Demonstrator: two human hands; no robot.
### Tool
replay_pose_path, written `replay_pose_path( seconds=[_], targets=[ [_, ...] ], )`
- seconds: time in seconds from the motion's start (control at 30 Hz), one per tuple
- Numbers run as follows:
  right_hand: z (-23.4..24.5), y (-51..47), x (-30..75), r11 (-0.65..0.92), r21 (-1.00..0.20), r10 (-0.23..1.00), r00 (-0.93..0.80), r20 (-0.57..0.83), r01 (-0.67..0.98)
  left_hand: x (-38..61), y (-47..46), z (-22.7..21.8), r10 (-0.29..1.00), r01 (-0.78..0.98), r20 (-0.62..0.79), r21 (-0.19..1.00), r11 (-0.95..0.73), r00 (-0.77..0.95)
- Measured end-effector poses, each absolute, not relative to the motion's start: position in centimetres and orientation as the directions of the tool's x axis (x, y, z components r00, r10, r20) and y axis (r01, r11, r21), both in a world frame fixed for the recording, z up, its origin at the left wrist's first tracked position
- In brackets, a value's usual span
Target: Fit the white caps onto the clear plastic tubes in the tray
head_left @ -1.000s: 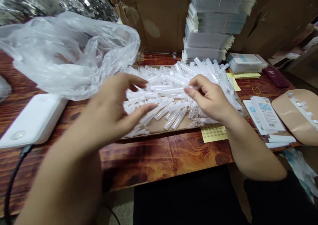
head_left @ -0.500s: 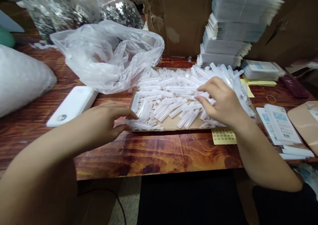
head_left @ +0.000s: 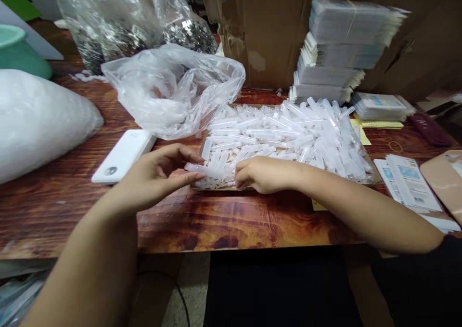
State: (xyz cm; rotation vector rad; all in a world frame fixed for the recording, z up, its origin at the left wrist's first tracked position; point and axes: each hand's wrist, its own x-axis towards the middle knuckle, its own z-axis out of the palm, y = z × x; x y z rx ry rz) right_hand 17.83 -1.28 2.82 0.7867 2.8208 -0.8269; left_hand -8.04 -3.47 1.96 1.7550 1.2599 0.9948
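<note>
A shallow cardboard tray (head_left: 377, 176) is heaped with translucent white plastic tubes (head_left: 258, 133) and small clear pieces. At the tray's front left corner, my left hand (head_left: 162, 173) pinches one plastic tube (head_left: 197, 168) between thumb and fingers, its end pointing back toward the palm. My right hand (head_left: 265, 174) reaches down at the tray's front edge, just right of the left hand. Its fingers are curled together among the small pieces, and their tips are hidden, so I cannot make out what they grip.
Behind the tray lies a crumpled clear bag (head_left: 176, 86); a white power bank (head_left: 124, 156) sits left of it. Banded stacks of printed packets (head_left: 346, 52) rise at the back right against a cardboard box (head_left: 267, 28). Loose packets (head_left: 411, 182) lie at the right.
My right hand has moved left and forward-down from the tray's middle to its front edge. My left hand now pinches a tube, which it was touching before. The view has shifted slightly.
</note>
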Motion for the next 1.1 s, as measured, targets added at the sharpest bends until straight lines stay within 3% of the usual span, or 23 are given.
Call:
replay_pose_path(
  seconds=[0.13,0.23,0.37,0.53,0.63,0.77,0.87,0.93,1.0,1.1],
  targets=[
    [2.5,-1.4,18.7,0.727,-0.43,0.473,-0.844,-0.251,0.535,-7.2,-4.8,1.1,0.985,0.054,0.152,0.986,-0.156,0.08],
    [2.2,-1.5,19.1,0.744,-0.391,0.478,-0.84,-0.256,0.542,-5.8,-6.1,0.9,0.994,-0.194,0.089,0.976,-0.1,-0.064],
    [1.8,-1.4,19.3,0.759,-0.38,0.474,-0.849,-0.233,0.528,-3.9,-7.2,1.1,0.996,-0.306,-0.046,0.952,0.02,-0.08],
    [1.1,-1.5,19.5,0.776,-0.36,0.503,-0.853,-0.143,0.518,-2.5,-5.7,2.1,1.0,-0.276,0.016,0.961,-0.012,0.013],
    [0.8,-1.7,20.2,0.767,-0.405,0.548,-0.836,0.01,0.498,-1.5,-3.5,2.6,0.994,-0.166,0.072,0.985,-0.056,0.087],
    [0.9,-2.2,22.3,0.685,-0.654,0.631,-0.71,0.314,0.32,0.4,-0.9,2.6,0.975,0.03,0.101,0.994,-0.109,0.198],
    [1.3,-2.5,24.2,0.561,-0.812,0.753,-0.509,0.417,0.165,1.9,-0.1,2.0,0.94,0.039,0.126,0.989,-0.145,0.316],
    [1.6,-2.7,25.2,0.59,-0.798,0.773,-0.369,0.516,0.121,2.7,-0.3,1.4,0.915,0.007,0.165,0.984,-0.18,0.368],
    [1.9,-2.7,25.7,0.69,-0.706,0.719,-0.261,0.645,0.156,3.2,-0.8,0.9,0.894,-0.012,0.194,0.978,-0.207,0.405],
    [2.1,-2.8,25.7,0.789,-0.561,0.612,-0.238,0.754,0.253,3.4,-1.6,0.6,0.878,0.012,0.208,0.972,-0.236,0.43]
  ],
)
